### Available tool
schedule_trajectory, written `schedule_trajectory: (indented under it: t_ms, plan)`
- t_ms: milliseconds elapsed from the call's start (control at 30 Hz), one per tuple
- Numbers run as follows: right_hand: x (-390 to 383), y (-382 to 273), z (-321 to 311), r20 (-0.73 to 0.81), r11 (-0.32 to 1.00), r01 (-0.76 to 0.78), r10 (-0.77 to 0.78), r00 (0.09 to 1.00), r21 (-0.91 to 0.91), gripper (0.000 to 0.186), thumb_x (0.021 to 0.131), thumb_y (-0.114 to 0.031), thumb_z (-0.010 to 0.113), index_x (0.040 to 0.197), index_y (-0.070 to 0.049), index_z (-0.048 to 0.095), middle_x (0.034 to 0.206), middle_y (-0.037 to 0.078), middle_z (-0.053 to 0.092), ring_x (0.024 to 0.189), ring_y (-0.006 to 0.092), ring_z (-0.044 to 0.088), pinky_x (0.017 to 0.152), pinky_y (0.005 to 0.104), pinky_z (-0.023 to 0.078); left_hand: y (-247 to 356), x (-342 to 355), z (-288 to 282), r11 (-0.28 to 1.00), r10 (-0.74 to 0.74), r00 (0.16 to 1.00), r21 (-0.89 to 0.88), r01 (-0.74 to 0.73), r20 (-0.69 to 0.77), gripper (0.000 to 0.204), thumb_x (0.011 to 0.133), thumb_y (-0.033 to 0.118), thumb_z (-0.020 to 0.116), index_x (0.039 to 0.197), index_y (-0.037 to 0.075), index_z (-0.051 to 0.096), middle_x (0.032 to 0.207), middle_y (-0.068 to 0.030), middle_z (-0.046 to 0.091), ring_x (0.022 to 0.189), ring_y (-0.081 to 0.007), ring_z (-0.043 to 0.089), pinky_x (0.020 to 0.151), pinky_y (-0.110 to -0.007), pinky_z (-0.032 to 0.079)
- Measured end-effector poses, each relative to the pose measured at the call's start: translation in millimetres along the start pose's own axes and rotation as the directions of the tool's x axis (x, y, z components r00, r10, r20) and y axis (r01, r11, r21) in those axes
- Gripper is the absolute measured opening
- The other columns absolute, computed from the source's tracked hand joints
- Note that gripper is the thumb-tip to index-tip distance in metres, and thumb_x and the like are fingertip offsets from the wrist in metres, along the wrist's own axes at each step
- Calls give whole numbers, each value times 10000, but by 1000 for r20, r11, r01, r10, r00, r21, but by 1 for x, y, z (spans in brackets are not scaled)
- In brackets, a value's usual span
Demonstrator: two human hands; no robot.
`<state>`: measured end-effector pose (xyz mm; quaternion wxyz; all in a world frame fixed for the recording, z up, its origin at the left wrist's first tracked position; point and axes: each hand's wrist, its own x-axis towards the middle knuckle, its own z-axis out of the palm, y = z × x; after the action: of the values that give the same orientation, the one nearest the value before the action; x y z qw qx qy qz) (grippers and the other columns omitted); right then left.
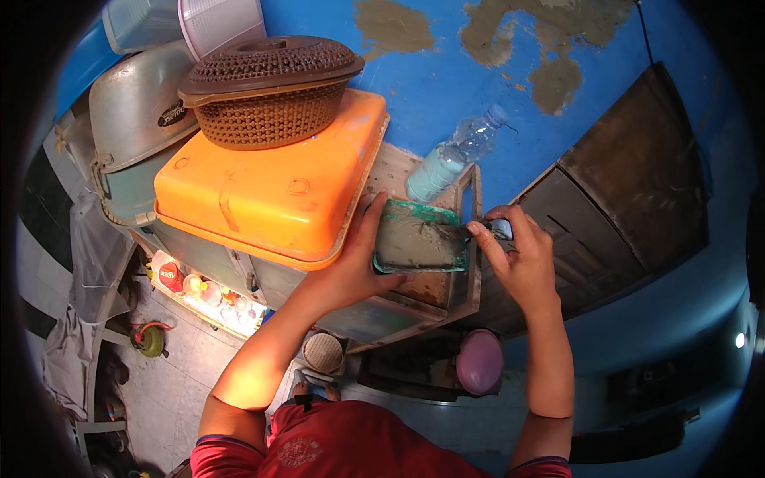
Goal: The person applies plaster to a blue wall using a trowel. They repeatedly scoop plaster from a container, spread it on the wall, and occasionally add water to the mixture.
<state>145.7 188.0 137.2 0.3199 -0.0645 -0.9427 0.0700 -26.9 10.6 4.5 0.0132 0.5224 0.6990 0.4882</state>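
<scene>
A small green plastic container (422, 209) rests on the cabinet top, with wet grey paste like cement (410, 243) inside. My left hand (355, 259) grips its left side, thumb at the near edge and fingers at the far corner. From the right, my right hand (522, 259) grasps a tool by its bluish-grey handle (500, 229). The tool's dark end reaches into the paste, so its full shape is hidden; it could be a small trowel or scraper. Just behind the container a clear plastic bottle (441, 169) with a pale blue label leans on the cabinet.
An upturned orange tub (263, 187) carries a brown lidded basket (271, 119) to the left. A metal basin (139, 107) stands beyond it. Grey patches (555, 84) mark the blue wall. A dark wooden panel (637, 175) leans at right; a pink rounded object (480, 362) sits below.
</scene>
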Motion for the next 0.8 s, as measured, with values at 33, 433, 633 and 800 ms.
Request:
schedule_trajectory:
  t_ms: [33,433,633,800]
  plan:
    - [4,-2,-5,65,1000,9,-7,998,-26,250,933,-197,818,1002,2,684,891,112,748,764,239,727,657,331,536,2,0,-2,1000,-5,1000,2,5,7,1244,761,389,913,1669,41,137,1642,-318,264,1558,-458,238,1275,-481,215]
    - [18,2,-7,111,996,-19,10,994,87,244,943,-231,753,867,-4,707,759,140,671,631,292,650,602,386,497,-4,0,-10,1000,23,1000,-22,-22,18,1210,750,383,912,1665,52,191,1629,-279,330,1536,-439,285,1268,-479,229]
    - [-5,2,3,-36,932,-281,296,954,229,241,945,-163,738,810,29,679,646,117,618,557,168,608,545,327,449,2,0,-13,1000,23,1000,6,-23,10,1183,748,356,916,1660,60,222,1620,-280,349,1521,-444,313,1256,-479,257]
    - [-18,2,7,-110,839,-344,424,899,421,253,999,-127,697,821,51,677,643,43,618,557,106,617,514,279,496,4,0,-14,997,34,999,62,-33,-8,1174,744,354,919,1656,62,242,1597,-273,380,1502,-440,342,1246,-482,275]
